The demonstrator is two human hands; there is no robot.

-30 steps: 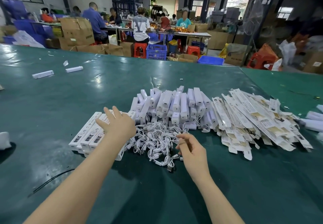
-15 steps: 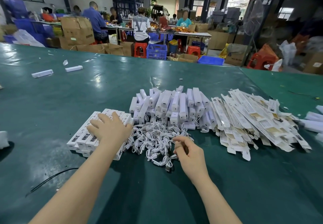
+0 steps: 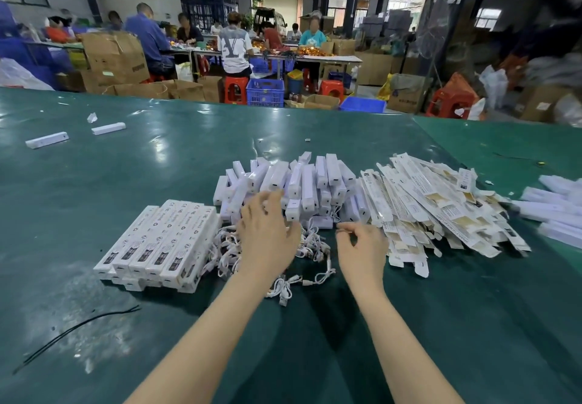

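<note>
The left hand is wide open, fingers straight and spread, palm down over a tangle of short white cables. Its fingertips reach the near edge of the heap of plain white bars just beyond them; motion blur hides whether they actually touch a bar, and the hand holds nothing. The right hand hovers just right of it, fingers loosely curled, with thumb and forefinger drawn close together above the right end of the cable tangle. I cannot tell whether anything is pinched between them. Below and between the two wrists one cable lies loose on the green table. Immediately left of the left hand, touching the tangle, sits a neat block of closed printed boxes, laid side by side in layers. Right of the right hand, almost against its knuckles, spreads a pile of flat unfolded cartons, and further right, well apart, more white pieces lie blurred at the edge. The cable tangle lies between the hands and the bars. Far to the left of the left forearm a thin black wire lies on the table.
</note>
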